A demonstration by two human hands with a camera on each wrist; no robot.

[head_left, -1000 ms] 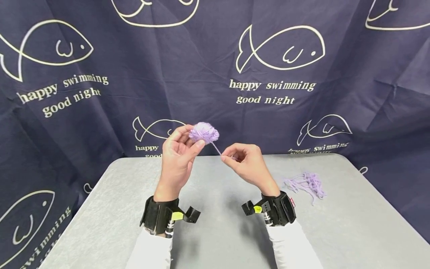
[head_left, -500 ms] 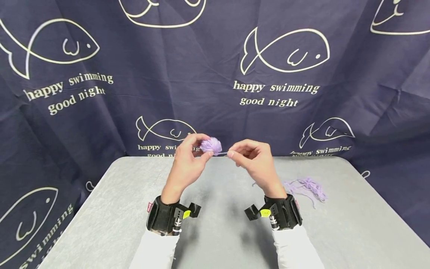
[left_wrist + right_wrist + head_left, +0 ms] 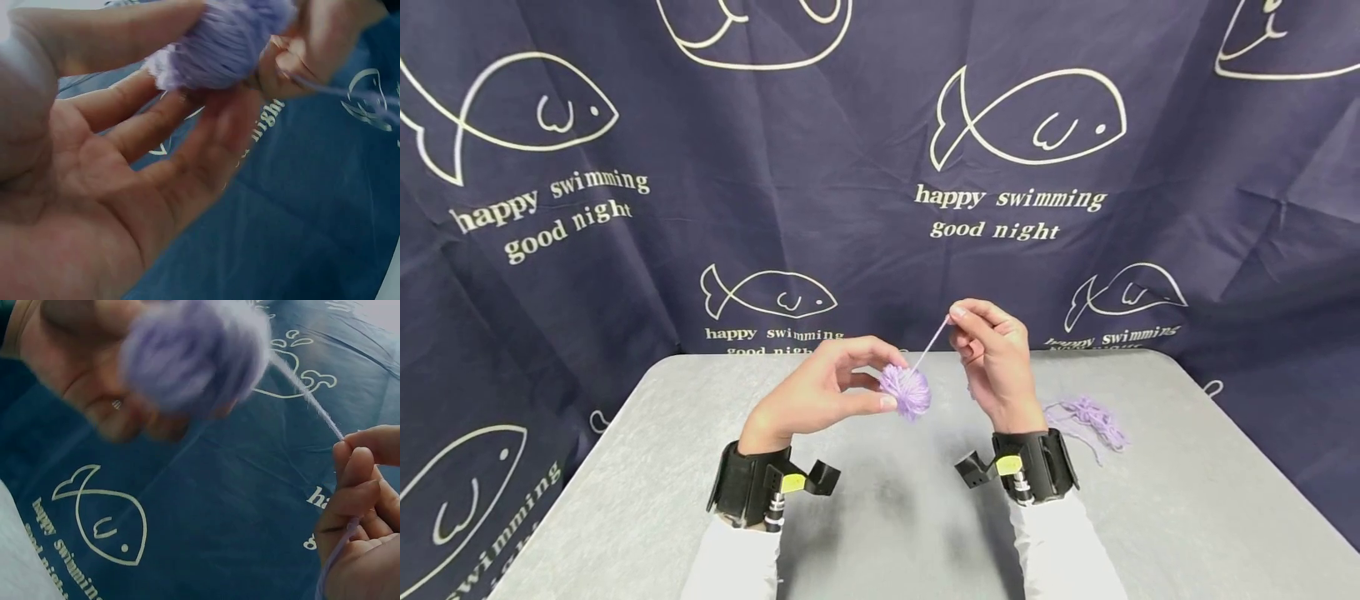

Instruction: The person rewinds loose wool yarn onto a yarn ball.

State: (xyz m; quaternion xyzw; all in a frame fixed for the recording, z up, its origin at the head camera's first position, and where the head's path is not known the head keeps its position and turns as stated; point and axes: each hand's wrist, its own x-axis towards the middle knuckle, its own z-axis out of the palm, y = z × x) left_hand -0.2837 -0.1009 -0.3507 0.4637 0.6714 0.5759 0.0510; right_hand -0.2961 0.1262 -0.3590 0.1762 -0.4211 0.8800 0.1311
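A small ball of lilac yarn (image 3: 907, 392) is held above the table by my left hand (image 3: 823, 387), pinched between thumb and fingers. In the left wrist view the wound ball (image 3: 219, 47) shows its wrapped strands beneath the thumb. From the ball a single strand (image 3: 931, 345) runs up and right to my right hand (image 3: 996, 354), whose thumb and fingertips pinch it. The right wrist view shows that strand (image 3: 309, 400) drawn straight, with its other end passing down across the palm of the right hand (image 3: 362, 512).
A loose tangle of lilac yarn (image 3: 1093, 421) lies on the grey table (image 3: 647, 467), right of the right wrist. Behind the table hangs a dark blue curtain (image 3: 850, 167) with fish drawings and lettering. Black camera straps (image 3: 748, 483) wrap both wrists.
My left hand has moved down and right with the ball and turned it. My right hand has shifted right and up, and the strand now slants upward from the ball.
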